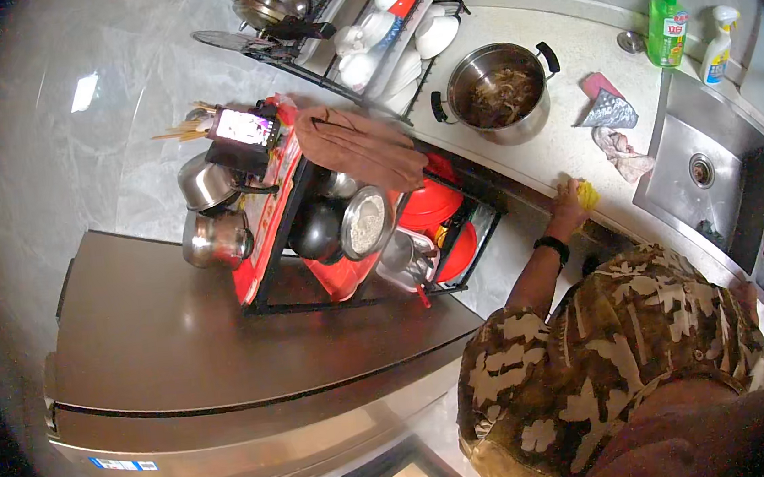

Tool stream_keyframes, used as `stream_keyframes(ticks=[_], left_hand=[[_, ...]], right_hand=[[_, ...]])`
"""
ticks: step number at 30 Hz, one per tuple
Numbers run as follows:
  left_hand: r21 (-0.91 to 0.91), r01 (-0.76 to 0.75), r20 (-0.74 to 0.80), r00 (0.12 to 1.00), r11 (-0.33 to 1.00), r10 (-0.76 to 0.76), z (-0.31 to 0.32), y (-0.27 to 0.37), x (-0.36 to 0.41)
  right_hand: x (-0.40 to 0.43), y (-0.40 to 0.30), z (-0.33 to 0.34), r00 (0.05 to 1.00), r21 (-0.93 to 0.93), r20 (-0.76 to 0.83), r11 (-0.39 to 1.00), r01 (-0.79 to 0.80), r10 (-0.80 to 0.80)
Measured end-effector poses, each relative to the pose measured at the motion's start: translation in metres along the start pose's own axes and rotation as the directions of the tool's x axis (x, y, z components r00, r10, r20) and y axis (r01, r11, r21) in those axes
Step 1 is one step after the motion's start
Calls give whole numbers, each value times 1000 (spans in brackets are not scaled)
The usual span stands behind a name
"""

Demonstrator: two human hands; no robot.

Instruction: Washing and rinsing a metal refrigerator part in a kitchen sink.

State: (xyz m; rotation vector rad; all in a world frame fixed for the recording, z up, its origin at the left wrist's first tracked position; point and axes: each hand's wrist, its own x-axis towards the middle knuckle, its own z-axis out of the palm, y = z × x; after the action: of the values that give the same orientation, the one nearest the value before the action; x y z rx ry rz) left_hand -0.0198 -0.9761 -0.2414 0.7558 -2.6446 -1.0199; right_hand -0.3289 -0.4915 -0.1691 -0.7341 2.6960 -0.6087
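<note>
My left hand [566, 203], with a dark band at its wrist, is at the front edge of the pale countertop [565, 28]. Its fingers are closed on a yellow cloth or sponge [587, 196], pressed against the counter edge. My right hand is out of view. Beyond the left hand stands a two-handled steel pot [499, 93] with brown food pieces inside. To the right of the pot lie a crumpled pale cloth [621, 155], a silvery packet or cloth [607, 110] and a pink piece [597, 84].
A steel sink [682, 134] is on the right, with a green pump bottle [668, 31] and a white spray bottle [721, 47] behind it. A dish rack [338, 70] stands left of the pot. A loaded shelf [360, 300], draped with a brown towel [359, 144], and a refrigerator [228, 363] stand left.
</note>
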Motion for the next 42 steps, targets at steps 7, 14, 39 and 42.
stream_keyframes(ticks=[7,14,39,42], left_hand=[[13,152,98,983,988,-152,-9,4,2],[10,91,65,994,996,-92,-18,13,-3],[-515,102,69,995,851,-77,-35,5,-4],[-741,131,267,957,658,110,-66,69,9]], right_hand=[[9,-6,-1,1000,2,-15,1000,12,-12],[12,2,0,1000,6,-24,1000,4,-4],[24,36,-27,996,-31,-88,1000,6,-9],[23,68,-22,988,16,-153,1000,-22,24]])
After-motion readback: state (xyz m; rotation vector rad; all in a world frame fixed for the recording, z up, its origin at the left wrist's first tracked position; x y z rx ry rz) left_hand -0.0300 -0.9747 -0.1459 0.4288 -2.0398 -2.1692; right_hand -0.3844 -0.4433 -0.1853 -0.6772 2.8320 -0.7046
